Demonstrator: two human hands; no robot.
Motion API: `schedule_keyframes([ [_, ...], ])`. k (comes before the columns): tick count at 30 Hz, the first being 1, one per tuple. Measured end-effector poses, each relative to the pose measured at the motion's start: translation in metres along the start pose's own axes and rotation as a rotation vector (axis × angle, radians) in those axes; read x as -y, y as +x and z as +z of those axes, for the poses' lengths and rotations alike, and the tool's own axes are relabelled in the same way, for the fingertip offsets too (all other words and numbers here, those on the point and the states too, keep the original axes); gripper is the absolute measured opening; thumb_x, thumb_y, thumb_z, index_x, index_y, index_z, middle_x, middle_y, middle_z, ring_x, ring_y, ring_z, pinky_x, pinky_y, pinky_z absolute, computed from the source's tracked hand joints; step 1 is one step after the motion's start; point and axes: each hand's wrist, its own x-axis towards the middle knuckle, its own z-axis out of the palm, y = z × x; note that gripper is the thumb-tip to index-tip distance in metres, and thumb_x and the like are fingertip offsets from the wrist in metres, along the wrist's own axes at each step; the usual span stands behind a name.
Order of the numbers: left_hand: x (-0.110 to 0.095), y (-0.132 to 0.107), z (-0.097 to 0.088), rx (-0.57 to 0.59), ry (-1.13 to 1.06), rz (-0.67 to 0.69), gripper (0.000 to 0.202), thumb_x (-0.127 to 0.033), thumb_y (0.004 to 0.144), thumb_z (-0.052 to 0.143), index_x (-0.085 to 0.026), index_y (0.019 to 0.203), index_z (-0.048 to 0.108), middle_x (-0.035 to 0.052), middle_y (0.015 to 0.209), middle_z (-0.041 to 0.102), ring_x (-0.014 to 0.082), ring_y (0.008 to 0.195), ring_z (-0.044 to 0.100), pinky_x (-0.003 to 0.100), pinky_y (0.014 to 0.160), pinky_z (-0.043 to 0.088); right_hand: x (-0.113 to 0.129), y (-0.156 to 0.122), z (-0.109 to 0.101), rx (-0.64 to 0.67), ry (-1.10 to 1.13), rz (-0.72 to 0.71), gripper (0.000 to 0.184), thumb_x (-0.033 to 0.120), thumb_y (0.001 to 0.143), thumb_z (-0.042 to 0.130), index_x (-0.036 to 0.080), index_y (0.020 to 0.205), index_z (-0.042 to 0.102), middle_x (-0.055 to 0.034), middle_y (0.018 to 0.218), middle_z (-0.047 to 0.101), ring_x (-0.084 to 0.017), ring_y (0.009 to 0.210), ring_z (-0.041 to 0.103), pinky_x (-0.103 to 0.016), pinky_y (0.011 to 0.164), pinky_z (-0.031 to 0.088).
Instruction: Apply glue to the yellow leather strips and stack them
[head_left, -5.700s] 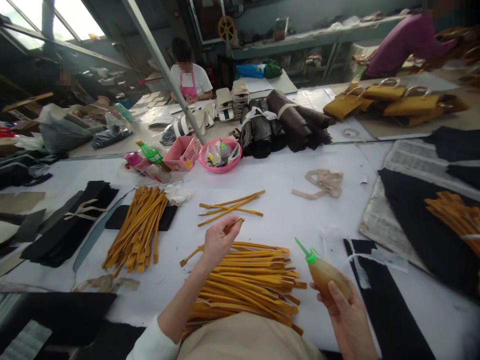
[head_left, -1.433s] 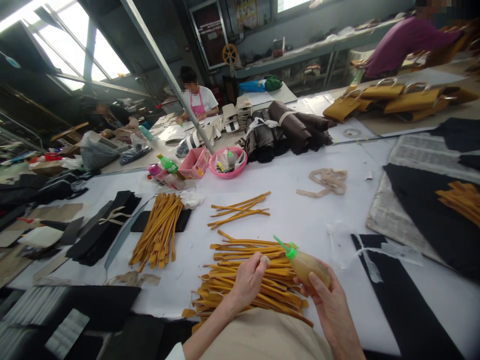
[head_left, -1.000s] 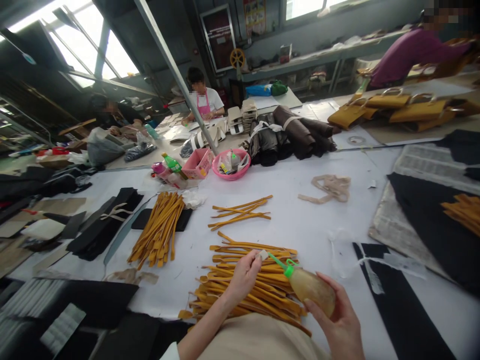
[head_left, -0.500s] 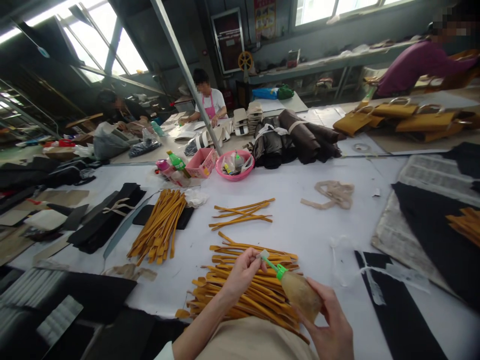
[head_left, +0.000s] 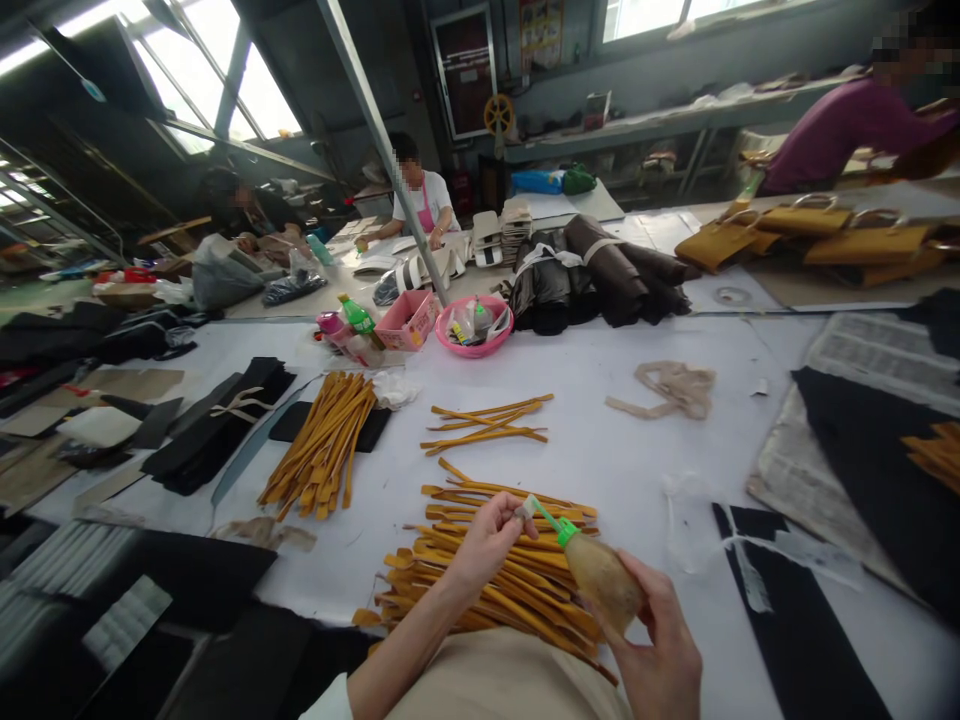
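Head view: green nozzle [head_left: 549, 516], clear of the pale piece [head_left: 526, 509] 1.4 s ago, now at its end (touching or just beside, unclear); likely dispensing step. Left hand's [head_left: 486, 543] fingers pinch the piece, centre frame; right hand's [head_left: 664, 645] fingers wrap the bottle [head_left: 604, 580], lower right.

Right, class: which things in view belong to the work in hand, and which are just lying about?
In use:
- small pale piece, pinched in the left hand
- squeeze bottle, in the right hand, green nozzle at that piece
- mustard strips beneath the hands, probably

Apparently lying about:
- pink basin
- beige ribbon
- brown rolls
- mustard handbags
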Motion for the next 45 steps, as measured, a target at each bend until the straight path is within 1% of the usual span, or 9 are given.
schedule_keyframes([
  [3,-0.002,0.000,-0.001,-0.003,0.008,-0.012,0.008,-0.022,0.088,0.054,-0.015,0.088,0.058,0.0049,0.081,0.070,0.0134,0.070,0.054,0.026,0.066,0.036,-0.001,-0.001,-0.002,-0.026,0.033,-0.007,0.051,0.032,0.084,0.075,0.025,0.130,0.055,-0.0082,0.120,0.061,-0.024,0.107,0.061,-0.033,0.085,0.056],
  [8,-0.001,0.001,0.000,-0.013,-0.004,-0.036,0.009,-0.015,0.083,0.052,-0.015,0.090,0.059,0.0036,0.080,0.070,0.0127,0.069,0.054,0.025,0.065,0.036,0.001,0.000,0.000,0.065,0.036,-0.027,0.047,0.030,0.085,0.073,0.027,0.128,0.056,-0.0074,0.120,0.061,-0.025,0.108,0.061,-0.037,0.089,0.055],
  [14,0.003,0.002,-0.002,-0.006,0.009,-0.029,0.009,-0.017,0.086,0.051,-0.016,0.091,0.058,0.0036,0.083,0.070,0.0121,0.066,0.054,0.025,0.063,0.035,0.001,0.000,0.004,-0.001,0.058,0.019,0.050,0.031,0.084,0.074,0.026,0.130,0.055,-0.0087,0.121,0.060,-0.026,0.108,0.060,-0.037,0.087,0.056],
  [17,0.003,0.002,-0.003,-0.010,0.012,-0.023,0.008,-0.016,0.086,0.051,-0.016,0.092,0.056,0.0040,0.084,0.071,0.0129,0.070,0.056,0.025,0.067,0.037,0.002,-0.001,0.006,0.051,0.060,0.035,0.047,0.032,0.084,0.073,0.026,0.128,0.056,-0.0081,0.119,0.061,-0.026,0.107,0.061,-0.037,0.087,0.056],
  [22,0.004,0.002,-0.003,-0.001,0.012,-0.014,0.006,-0.017,0.088,0.052,-0.016,0.092,0.055,0.0046,0.085,0.072,0.0145,0.075,0.059,0.027,0.073,0.040,0.002,0.000,0.006,-0.038,0.060,0.069,0.051,0.034,0.083,0.074,0.026,0.130,0.055,-0.0084,0.120,0.060,-0.026,0.107,0.060,-0.036,0.085,0.056],
  [27,0.005,0.003,-0.003,-0.003,0.038,-0.002,0.006,-0.017,0.088,0.050,-0.016,0.092,0.055,0.0048,0.085,0.072,0.0163,0.080,0.062,0.029,0.077,0.041,0.001,0.001,0.010,0.046,0.069,0.045,0.047,0.033,0.083,0.074,0.026,0.127,0.057,-0.0077,0.119,0.062,-0.025,0.106,0.061,-0.036,0.088,0.055],
  [34,0.002,0.004,-0.003,-0.024,0.047,-0.021,0.005,-0.017,0.086,0.052,-0.017,0.091,0.054,0.0050,0.085,0.073,0.0171,0.080,0.064,0.030,0.077,0.042,0.002,-0.001,0.014,-0.115,0.129,0.123,0.055,0.036,0.080,0.077,0.024,0.129,0.056,-0.0097,0.122,0.059,-0.026,0.107,0.060,-0.032,0.080,0.058],
  [40,0.005,0.005,-0.007,-0.024,0.015,-0.028,0.007,-0.016,0.083,0.053,-0.017,0.090,0.054,0.0039,0.085,0.073,0.0167,0.079,0.063,0.028,0.073,0.041,-0.002,-0.009,0.008,0.038,0.108,0.101,0.048,0.034,0.082,0.075,0.024,0.126,0.059,-0.0094,0.119,0.062,-0.027,0.106,0.063,-0.036,0.084,0.058],
  [45,0.005,0.004,-0.007,0.000,0.028,-0.035,0.008,-0.014,0.083,0.050,-0.018,0.090,0.054,0.0035,0.083,0.072,0.0158,0.077,0.061,0.027,0.071,0.039,-0.003,0.002,0.000,0.093,0.086,0.037,0.045,0.032,0.083,0.074,0.026,0.125,0.059,-0.0074,0.119,0.063,-0.026,0.105,0.064,-0.034,0.083,0.058],
])
